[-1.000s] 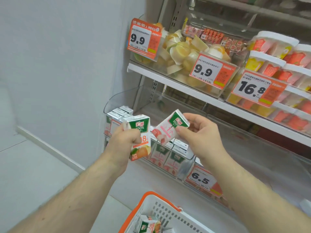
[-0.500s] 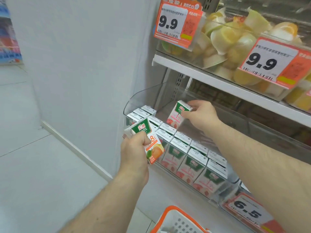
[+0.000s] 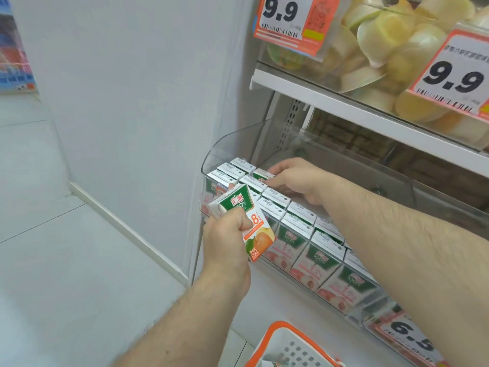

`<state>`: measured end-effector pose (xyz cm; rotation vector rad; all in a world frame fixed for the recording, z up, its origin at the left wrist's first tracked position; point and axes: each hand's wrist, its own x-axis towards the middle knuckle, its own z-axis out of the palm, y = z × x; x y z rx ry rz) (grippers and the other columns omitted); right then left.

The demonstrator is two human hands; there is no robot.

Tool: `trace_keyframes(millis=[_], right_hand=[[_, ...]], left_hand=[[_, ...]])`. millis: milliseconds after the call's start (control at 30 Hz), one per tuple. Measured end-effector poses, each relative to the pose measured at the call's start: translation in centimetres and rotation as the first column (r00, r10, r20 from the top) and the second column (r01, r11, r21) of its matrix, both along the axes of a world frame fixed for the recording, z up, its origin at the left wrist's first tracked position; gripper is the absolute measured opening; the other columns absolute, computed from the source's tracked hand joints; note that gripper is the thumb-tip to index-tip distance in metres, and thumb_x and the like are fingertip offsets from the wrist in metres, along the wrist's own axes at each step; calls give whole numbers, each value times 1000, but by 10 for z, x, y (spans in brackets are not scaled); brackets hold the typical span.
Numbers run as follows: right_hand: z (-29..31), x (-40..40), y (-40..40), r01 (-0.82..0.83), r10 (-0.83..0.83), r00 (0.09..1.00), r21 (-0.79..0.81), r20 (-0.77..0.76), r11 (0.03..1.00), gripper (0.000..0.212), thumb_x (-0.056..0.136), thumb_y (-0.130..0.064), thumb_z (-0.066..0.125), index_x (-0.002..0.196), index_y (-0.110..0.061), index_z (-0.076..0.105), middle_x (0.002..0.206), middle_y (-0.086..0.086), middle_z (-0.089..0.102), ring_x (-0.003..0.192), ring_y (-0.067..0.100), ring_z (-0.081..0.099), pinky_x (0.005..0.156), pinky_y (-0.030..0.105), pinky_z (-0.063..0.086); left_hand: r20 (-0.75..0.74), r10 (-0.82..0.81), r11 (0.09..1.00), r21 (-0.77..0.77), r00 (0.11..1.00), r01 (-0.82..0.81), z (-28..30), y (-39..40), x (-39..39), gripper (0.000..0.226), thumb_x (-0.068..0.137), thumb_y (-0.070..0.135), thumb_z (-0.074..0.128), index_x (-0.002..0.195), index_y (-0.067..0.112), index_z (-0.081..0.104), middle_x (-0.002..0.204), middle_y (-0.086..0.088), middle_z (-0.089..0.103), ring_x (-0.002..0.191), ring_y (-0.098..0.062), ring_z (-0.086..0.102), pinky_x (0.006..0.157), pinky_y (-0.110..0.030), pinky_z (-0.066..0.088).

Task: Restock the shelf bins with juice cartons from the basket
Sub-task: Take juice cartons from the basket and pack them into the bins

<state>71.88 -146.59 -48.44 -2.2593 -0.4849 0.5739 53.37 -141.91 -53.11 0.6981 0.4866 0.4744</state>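
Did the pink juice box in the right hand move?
Yes. The small pink and green juice carton held by the right hand went down into the clear plastic shelf bin, joining the back row; earlier it was held above it.

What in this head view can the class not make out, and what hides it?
- Basket: cut off by the bottom edge, its contents mostly unseen.
- Carton under the right hand: mostly covered by the fingers, so the grip cannot be told.
- Orange carton: lower left side hidden by the left hand.
- Small print on the price tag: too small to read.
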Motion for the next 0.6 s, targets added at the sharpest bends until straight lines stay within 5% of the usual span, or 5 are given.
trace_keyframes(millis=[167,267,367,467,600], right_hand=[[1,0,6,17,-14,998,53,-62,998,17,88,-1,60,103,-4,69,91,13,73,69,18,70,59,28,55],[-5,3,7,13,-13,1000,-13,-7,1000,13,93,-8,61,100,-10,71,97,9,75,88,22,72,77,35,58],[-4,0,8,10,-5,998,-77,61,997,12,96,-18,60,98,-16,71,96,3,75,90,18,71,70,30,56],[-3,-3,5,-17,31,997,-185,74,983,18,99,-30,54,103,-24,71,100,-3,73,96,20,68,87,39,56],[5,-14,-6,-27,63,987,-241,147,970,26,100,-37,47,109,-27,69,111,-9,66,96,14,60,92,34,46]], left_hand=[[-18,-9,1000,-10,1000,9,0,-2,0,49,46,12,48,92,7,64,66,-1,66,55,-15,62,48,-24,46],[-8,-31,1000,7,1000,31,0,-4,0,49,46,12,48,92,7,64,65,0,68,54,-12,63,47,-23,48],[-2,-32,999,29,999,32,1,-5,-1,50,46,12,47,93,6,64,67,-3,66,56,-13,62,48,-24,47],[-4,-16,994,105,1000,17,3,-4,-3,41,46,11,47,84,9,62,67,-4,63,59,-16,59,47,-26,46],[18,50,984,173,999,-52,9,4,-14,38,47,10,46,81,10,63,70,-6,64,67,-24,59,50,-28,47]])
